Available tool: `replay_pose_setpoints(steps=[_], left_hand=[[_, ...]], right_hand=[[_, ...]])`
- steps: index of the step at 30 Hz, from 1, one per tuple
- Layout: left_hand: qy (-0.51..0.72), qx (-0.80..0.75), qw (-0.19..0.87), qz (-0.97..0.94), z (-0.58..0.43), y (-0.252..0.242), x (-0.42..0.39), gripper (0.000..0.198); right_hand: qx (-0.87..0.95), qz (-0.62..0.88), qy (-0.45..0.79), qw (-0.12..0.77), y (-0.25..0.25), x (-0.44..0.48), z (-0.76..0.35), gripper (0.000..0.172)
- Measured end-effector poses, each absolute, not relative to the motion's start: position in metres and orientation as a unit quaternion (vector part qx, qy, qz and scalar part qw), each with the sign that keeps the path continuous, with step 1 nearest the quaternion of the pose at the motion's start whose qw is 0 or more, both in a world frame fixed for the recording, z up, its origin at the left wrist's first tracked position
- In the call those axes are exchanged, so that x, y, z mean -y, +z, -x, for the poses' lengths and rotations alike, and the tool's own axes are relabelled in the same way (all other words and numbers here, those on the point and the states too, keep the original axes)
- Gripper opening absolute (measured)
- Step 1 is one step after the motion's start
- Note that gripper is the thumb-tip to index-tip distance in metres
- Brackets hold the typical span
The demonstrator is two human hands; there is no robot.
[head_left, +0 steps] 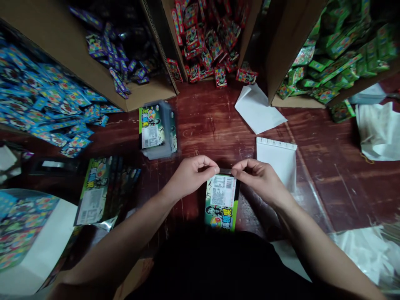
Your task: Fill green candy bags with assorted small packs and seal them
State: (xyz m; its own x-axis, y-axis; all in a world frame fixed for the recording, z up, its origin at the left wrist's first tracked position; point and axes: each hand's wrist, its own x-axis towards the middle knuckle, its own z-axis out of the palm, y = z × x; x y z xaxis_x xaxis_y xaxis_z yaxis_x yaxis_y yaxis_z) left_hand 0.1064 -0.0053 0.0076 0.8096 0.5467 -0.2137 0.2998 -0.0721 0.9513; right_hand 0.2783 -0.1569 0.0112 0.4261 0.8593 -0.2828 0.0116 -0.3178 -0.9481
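Pouch point(221, 206) extends bodyward from left hand point(193, 177) and right hand point(265, 178), both pinching its edge.

Dim overall; boxes point(151, 96) along the top hold deep shadow, faint glare streaks the table point(331, 183) right of centre, frame edges stretch and blur.

A green packet point(221, 204) is lying printed side up, its white label point(221, 191) toward the far end (bright lettering point(225, 213) is filling the near one); left hand point(197, 173) and right hand point(258, 177) are pinching its strip point(225, 171).
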Motion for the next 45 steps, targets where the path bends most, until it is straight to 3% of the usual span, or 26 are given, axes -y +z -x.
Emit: replay_pose_setpoints(steps=[5, 12, 16, 19, 22, 26, 31, 36, 41, 45], left_hand=[[0.046, -0.263, 0.65, -0.711, -0.104, 0.01, -0.003, 0.02], [0.041, -0.234, 0.643, -0.728, -0.113, -0.004, -0.008, 0.014], [0.006, -0.172, 0.635, -0.753, -0.148, -0.004, -0.008, 0.012], [-0.013, -0.077, 0.615, -0.785, -0.188, -0.002, 0.0, 0.005], [-0.074, -0.022, 0.582, -0.809, -0.226, -0.004, 0.011, 0.002], [-0.16, -0.028, 0.543, -0.824, -0.255, -0.013, 0.021, 0.005], [-0.175, -0.033, 0.519, -0.836, -0.26, -0.02, 0.021, 0.002], [-0.169, -0.03, 0.513, -0.841, -0.262, -0.024, 0.019, 0.003], [-0.151, -0.034, 0.509, -0.847, -0.258, -0.022, 0.023, 0.006], [-0.072, -0.064, 0.537, -0.838, -0.238, -0.017, 0.029, 0.006]], right_hand=[[0.343, 0.653, 0.477, 0.477, 0.01, 0.164, -0.291, 0.028], [0.465, 0.617, 0.406, 0.488, 0.002, 0.177, -0.302, 0.017], [0.557, 0.681, 0.24, 0.41, 0.001, 0.168, -0.365, 0.022], [0.593, 0.745, 0.093, 0.29, -0.007, 0.151, -0.426, 0.029], [0.645, 0.74, 0.096, 0.163, -0.018, 0.131, -0.465, 0.028], [0.66, 0.725, 0.16, 0.115, -0.025, 0.117, -0.477, 0.025], [0.674, 0.696, 0.185, 0.167, -0.022, 0.121, -0.474, 0.013], [0.683, 0.644, 0.199, 0.281, -0.013, 0.144, -0.477, 0.014], [0.507, 0.672, 0.249, 0.479, 0.013, 0.178, -0.472, 0.014], [0.418, 0.649, 0.387, 0.504, 0.038, 0.194, -0.441, 0.024]])
